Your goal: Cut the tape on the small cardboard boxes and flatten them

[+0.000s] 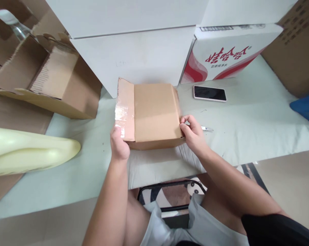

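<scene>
A small brown cardboard box (156, 112) rests near the front edge of the cloth-covered table. Its left flap, with shiny clear tape, sticks outward. My left hand (120, 144) grips the lower left corner at this flap, thumb on top and fingers hidden beneath. At the lower right corner, my right hand (192, 132) pinches the cardboard edge between thumb and index finger. A slim pen-like tool with a clear tip (207, 128) pokes out to the right from behind my right hand; whether the hand touches it cannot be made out.
White cartons (139, 54) stand behind the box, one with red print (221, 56). A phone (210, 93) lies at the right on the pale green cloth (256, 112). Open cardboard boxes (80, 85) and a pale yellow object (33, 150) occupy the left; a blue item (306, 106) sits far right.
</scene>
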The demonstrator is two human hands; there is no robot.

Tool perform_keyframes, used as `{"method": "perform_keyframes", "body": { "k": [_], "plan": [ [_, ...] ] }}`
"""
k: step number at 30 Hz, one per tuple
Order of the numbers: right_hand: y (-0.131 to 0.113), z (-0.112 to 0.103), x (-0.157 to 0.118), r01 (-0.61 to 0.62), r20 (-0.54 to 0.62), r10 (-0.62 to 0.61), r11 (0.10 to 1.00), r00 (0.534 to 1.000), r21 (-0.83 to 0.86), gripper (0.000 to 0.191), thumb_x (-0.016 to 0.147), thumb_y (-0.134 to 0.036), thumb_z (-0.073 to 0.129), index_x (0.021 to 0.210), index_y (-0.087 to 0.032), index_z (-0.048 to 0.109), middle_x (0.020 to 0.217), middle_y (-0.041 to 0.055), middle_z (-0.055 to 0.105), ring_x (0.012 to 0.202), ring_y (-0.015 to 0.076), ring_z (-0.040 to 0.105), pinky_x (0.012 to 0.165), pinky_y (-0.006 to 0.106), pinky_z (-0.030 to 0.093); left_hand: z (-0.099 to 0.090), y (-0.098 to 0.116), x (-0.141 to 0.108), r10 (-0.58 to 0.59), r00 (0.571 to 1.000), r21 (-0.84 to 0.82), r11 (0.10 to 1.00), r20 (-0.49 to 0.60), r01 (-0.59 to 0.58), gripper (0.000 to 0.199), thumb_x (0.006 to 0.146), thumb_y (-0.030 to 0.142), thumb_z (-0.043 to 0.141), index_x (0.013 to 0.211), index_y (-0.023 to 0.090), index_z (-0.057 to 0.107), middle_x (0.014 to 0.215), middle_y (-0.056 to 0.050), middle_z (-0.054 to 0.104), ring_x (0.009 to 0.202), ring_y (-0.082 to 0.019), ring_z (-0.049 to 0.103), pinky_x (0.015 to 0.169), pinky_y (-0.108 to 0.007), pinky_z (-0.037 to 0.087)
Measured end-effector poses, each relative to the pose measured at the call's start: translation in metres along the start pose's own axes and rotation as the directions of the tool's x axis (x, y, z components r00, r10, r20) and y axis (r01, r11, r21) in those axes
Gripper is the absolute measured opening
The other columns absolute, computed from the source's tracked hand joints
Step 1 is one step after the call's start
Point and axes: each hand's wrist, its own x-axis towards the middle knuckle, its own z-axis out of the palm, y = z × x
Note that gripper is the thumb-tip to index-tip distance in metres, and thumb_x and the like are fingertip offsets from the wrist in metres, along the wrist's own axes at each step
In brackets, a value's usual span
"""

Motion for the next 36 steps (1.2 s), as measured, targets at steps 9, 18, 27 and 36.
{"method": "perform_keyframes", "body": {
  "k": [9, 18, 27, 36],
  "plan": [
    [0.0030, -0.0007, 0.0007, -0.002, 0.002, 0.002, 1.000, 1.000, -0.006, 0.011, 0.085, -0.034, 0.056, 0.085, -0.026, 0.047, 0.075, -0.0041, 0.043, 0.061, 0.0135, 0.041, 0.059, 0.031, 0.032, 0.0008, -0.0006, 0.0012, 0.015, 1.000, -0.044, 0.999, -0.010, -0.016, 0.050, 0.096, 0.057, 0.049, 0.099, 0.017, 0.078, 0.106, -0.010, 0.081, 0.131, -0.033, 0.066, 0.109, -0.037, 0.052],
    [0.0016, -0.0002, 0.0002, -0.002, 0.006, 0.002, 1.000, 1.000, -0.012, 0.011, 0.085, -0.033, 0.054, 0.082, -0.026, 0.046, 0.073, -0.0049, 0.042, 0.059, 0.0126, 0.038, 0.058, 0.031, 0.032, 0.0039, 0.0022, 0.0004, -0.012, 0.998, -0.017, 1.000, -0.067, 0.010, 0.049, 0.094, 0.057, 0.051, 0.099, 0.016, 0.077, 0.112, -0.011, 0.080, 0.132, -0.035, 0.065, 0.110, -0.039, 0.054],
    [0.0051, 0.0017, 0.0009, 0.003, -0.015, -0.003, 1.000, 1.000, 0.000, 0.013, 0.082, -0.036, 0.053, 0.080, -0.025, 0.047, 0.075, -0.0046, 0.045, 0.058, 0.0111, 0.039, 0.059, 0.031, 0.033, 0.0070, 0.0027, 0.0019, 0.004, 0.996, -0.056, 0.998, -0.090, -0.009, 0.047, 0.094, 0.050, 0.048, 0.090, 0.014, 0.077, 0.077, -0.005, 0.073, 0.093, -0.026, 0.072, 0.111, -0.035, 0.052],
    [0.0031, 0.0014, 0.0009, 0.002, -0.011, -0.002, 1.000, 1.000, 0.007, 0.013, 0.082, -0.036, 0.053, 0.080, -0.025, 0.046, 0.074, -0.0048, 0.044, 0.058, 0.0107, 0.036, 0.057, 0.030, 0.030, 0.0088, 0.0024, 0.0021, -0.024, 0.993, -0.106, 0.994, -0.120, 0.012, 0.056, 0.090, 0.059, 0.057, 0.103, 0.010, 0.081, 0.105, -0.011, 0.082, 0.106, -0.028, 0.076, 0.087, -0.031, 0.059]
  ]
}}
